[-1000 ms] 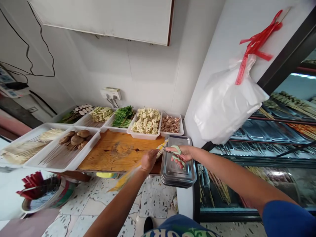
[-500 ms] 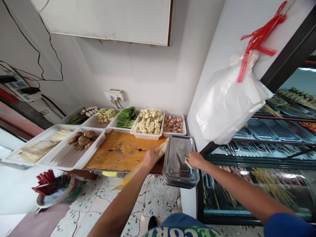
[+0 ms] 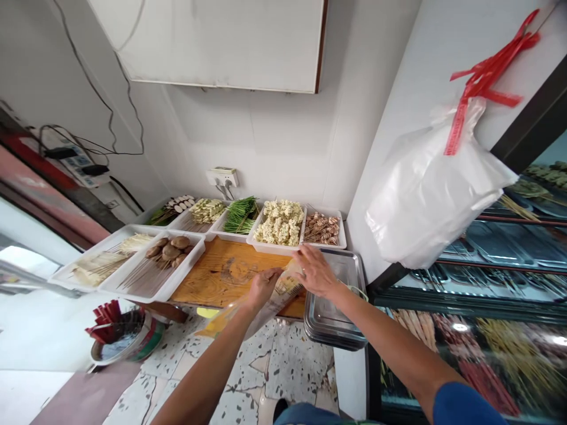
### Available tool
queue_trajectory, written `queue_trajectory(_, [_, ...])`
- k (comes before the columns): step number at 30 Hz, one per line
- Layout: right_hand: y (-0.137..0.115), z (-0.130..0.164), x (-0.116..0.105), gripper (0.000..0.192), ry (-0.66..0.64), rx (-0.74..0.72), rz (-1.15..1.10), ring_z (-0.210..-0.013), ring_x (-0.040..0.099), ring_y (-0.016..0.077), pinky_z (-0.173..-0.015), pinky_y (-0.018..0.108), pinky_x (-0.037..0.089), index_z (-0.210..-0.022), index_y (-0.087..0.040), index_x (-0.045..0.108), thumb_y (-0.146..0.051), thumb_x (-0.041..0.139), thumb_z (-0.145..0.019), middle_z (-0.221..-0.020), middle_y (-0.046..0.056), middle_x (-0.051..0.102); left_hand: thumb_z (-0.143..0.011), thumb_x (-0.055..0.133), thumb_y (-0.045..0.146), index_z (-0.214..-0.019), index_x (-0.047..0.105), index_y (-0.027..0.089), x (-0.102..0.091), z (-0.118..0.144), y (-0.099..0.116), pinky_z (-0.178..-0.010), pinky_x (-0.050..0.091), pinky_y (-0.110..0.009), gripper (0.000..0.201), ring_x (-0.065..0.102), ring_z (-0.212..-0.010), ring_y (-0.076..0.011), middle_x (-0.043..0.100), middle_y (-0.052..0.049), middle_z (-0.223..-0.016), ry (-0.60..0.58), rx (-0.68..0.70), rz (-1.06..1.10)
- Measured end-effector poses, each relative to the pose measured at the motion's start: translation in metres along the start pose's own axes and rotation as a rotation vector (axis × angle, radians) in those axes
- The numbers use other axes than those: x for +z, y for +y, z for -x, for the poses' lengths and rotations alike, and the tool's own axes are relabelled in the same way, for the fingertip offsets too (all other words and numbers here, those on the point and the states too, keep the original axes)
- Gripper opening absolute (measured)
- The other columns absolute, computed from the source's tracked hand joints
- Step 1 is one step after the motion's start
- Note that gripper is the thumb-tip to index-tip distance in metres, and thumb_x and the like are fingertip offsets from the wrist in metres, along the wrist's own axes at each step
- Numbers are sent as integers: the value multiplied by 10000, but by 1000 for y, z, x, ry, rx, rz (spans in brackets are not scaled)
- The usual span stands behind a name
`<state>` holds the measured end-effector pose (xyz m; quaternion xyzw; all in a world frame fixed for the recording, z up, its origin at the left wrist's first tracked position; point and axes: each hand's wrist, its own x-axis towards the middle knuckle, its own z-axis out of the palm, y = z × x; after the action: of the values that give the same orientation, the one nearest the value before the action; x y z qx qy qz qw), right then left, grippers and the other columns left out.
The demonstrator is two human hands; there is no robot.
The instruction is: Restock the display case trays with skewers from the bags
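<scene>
- A speckled terrazzo floor (image 3: 283,369) lies below, and a round metal basin with red sticks (image 3: 119,336) stands on it at the left.
- Above the floor, a wooden board surface (image 3: 221,277) carries the trays.
- The left hand (image 3: 263,286) has its grip closed on a clear plastic packet with yellow print (image 3: 248,310), which hangs off the near edge of the surface.
- The right hand (image 3: 314,271) lies open, fingers spread, touching the packet's upper end, just beside a stack of rectangular steel trays (image 3: 336,313).
- Farther left, a white plastic tray of brown mushroom skewers (image 3: 170,254) rests on the surface.
- Behind, a white tray of pale skewered pieces (image 3: 279,224) sits against the wall.
- At the right, a white plastic bag (image 3: 434,189) hangs beside a glass display fridge (image 3: 487,319).
</scene>
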<state>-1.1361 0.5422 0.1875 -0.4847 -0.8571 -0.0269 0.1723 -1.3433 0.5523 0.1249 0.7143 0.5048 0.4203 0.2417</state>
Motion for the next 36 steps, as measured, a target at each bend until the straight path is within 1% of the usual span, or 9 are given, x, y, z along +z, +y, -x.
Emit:
queue_trajectory(2, [-31, -33, -1, 335, 190, -262, -55, -1163, 390, 252, -983, 413, 295, -1092, -175, 561, -372, 391, -882, -1160, 120, 531, -847, 466, 368, -926, 686, 197, -21, 12, -1, -729, 487, -256, 289, 639, -789, -167, 695, -32, -900, 37, 1, -18])
queue_trajectory(4, [-62, -59, 4, 320, 239, -333, -80, -952, 497, 208, -863, 335, 369, -827, -158, 612, -336, 355, -898, -901, 97, 594, -848, 473, 359, -925, 687, 205, -45, 26, 2, -711, 493, -253, 275, 641, -763, -163, 697, -32, -885, 91, 17, -7])
queue_trajectory(7, [-105, -85, 13, 406, 225, -236, -113, -689, 513, 151, -654, 259, 355, -662, -158, 576, -341, 318, -916, -683, 61, 577, -844, 486, 360, -944, 687, 209, -79, 48, 13, -715, 501, -252, 271, 643, -776, -166, 695, -37, -903, 182, 30, 21])
queue_trajectory(12, [-150, -117, 11, 470, 165, -26, -238, -553, 489, 125, -559, 257, 266, -638, -167, 594, -392, 292, -919, -587, 43, 589, -845, 489, 361, -968, 683, 206, -125, 84, 25, -669, 507, -236, 277, 646, -752, -163, 698, -32, -880, 314, -6, -38])
queue_trajectory(19, [-115, -165, 12, 465, 130, 436, -521, -469, 421, 143, -488, 268, 213, -506, -181, 497, -439, 347, -863, -478, 24, 497, -819, 530, 346, -862, 703, 176, -170, 141, 27, -691, 515, -245, 247, 651, -750, -174, 700, -40, -857, 670, -84, -153])
queue_trajectory(24, [-109, -162, 28, 425, 124, 535, -729, -449, 413, 145, -477, 263, 240, -490, -197, 440, -481, 405, -805, -431, -5, 421, -803, 550, 327, -863, 702, 163, -184, 153, 44, -697, 520, -243, 232, 651, -736, -171, 702, -38, -842, 776, -54, -154])
queue_trajectory(28, [-107, -152, 22, 430, 67, 514, -918, -488, 476, 144, -487, 241, 334, -614, -186, 502, -571, 402, -777, -480, -7, 479, -783, 574, 309, -850, 705, 158, -191, 145, 60, -708, 517, -237, 210, 646, -726, -167, 702, -29, -838, 742, -5, -137])
queue_trajectory(32, [-78, -115, 12, 445, -16, 408, -1604, -664, 584, 161, -614, 272, 453, -874, -180, 523, -595, 400, -775, -716, 36, 610, -779, 577, 327, -850, 710, 180, -195, 133, 82, -694, 515, -242, 211, 640, -710, -166, 702, -12, -834, 712, -4, -139])
queue_trajectory(36, [-53, -29, 30, 395, -21, 451, -1945, -940, 596, 210, -819, 373, 459, -1010, -209, 535, -513, 491, -761, -1075, 109, 608, -774, 582, 336, -850, 712, 192, -196, 115, 110, -674, 509, -246, 208, 632, -694, -167, 700, -13, -821, 694, 62, -87])
